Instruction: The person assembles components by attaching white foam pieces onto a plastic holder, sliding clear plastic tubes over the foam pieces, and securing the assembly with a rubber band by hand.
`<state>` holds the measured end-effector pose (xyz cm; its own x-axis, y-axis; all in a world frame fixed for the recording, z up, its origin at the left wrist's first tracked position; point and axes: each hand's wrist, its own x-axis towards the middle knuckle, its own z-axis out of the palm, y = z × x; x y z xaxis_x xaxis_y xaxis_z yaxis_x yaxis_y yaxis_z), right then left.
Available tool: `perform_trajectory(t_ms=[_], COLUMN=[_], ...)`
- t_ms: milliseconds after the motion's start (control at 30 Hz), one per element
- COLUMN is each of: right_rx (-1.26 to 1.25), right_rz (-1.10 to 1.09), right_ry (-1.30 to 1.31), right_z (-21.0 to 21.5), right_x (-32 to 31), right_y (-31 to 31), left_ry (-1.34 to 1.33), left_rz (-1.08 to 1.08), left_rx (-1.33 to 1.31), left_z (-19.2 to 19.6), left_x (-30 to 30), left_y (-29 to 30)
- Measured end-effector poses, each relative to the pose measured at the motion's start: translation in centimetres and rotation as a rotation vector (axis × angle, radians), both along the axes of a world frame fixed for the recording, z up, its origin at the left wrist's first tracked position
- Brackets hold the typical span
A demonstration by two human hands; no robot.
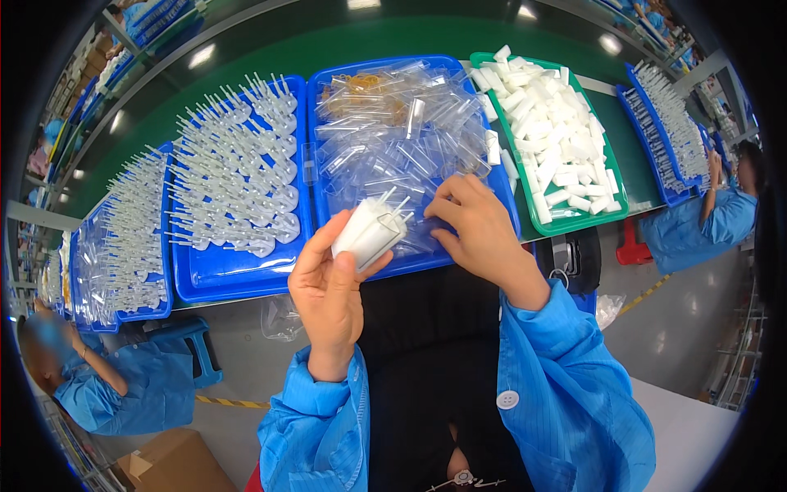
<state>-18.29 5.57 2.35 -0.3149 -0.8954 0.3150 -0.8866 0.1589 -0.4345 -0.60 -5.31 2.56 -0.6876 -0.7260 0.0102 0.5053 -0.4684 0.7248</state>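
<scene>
green tabletop (393,37) stretches out beyond both hands, and on it, straight ahead of them, sits a blue tray (459,254) heaped with clear plastic sleeves (393,143), its near rim just under the person's knuckles. off past the left hand lies a second blue tray (229,283) lined with rows of white long-stemmed plastic parts (238,172), and further out that way more blue trays (123,316) carry the same sort of pieces. beyond the right hand a green tray (611,215) holds a pile of short white blocks (549,131). two other people in blue coats sit at the far sides, one (115,385) low down past the left hand, one (705,221) out past the right. the person's own blue sleeves (566,385) come up from below. the left hand (328,291) is closed round a clear sleeve with white stemmed parts inside (370,231), thumb and fingers pinching it and tilting it up over the near edge of the middle tray, stems poking out of the top. the right hand (479,234) sits just beside it, fingers curled down onto the loose sleeves in the tray; whether it actually grips one i cannot tell.
</scene>
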Motion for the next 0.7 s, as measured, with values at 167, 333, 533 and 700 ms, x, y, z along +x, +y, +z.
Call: perform_trajectory(t_ms=[167, 333, 533, 700], right_rx=[-0.297, -0.390, -0.404, -0.428], right_rz=[0.042, 0.210, 0.194, 0.178], right_ry=[-0.459, -0.552, -0.463, -0.463], right_z=[2.4, 5.2, 5.3, 4.8], right_x=[-1.5, 0.8, 1.9, 2.1], right_y=[1.4, 1.3, 1.1, 0.6], left_ry=[-0.076, -0.025, -0.088, -0.210], left_rz=[0.122, 0.038, 0.102, 0.258], left_rx=[-0.555, -0.601, -0.731, -0.946], left_z=[-1.2, -0.5, -0.5, -0.1], left_x=[-0.2, -1.0, -1.6, -1.6], left_y=[-0.2, 0.7, 1.7, 1.7])
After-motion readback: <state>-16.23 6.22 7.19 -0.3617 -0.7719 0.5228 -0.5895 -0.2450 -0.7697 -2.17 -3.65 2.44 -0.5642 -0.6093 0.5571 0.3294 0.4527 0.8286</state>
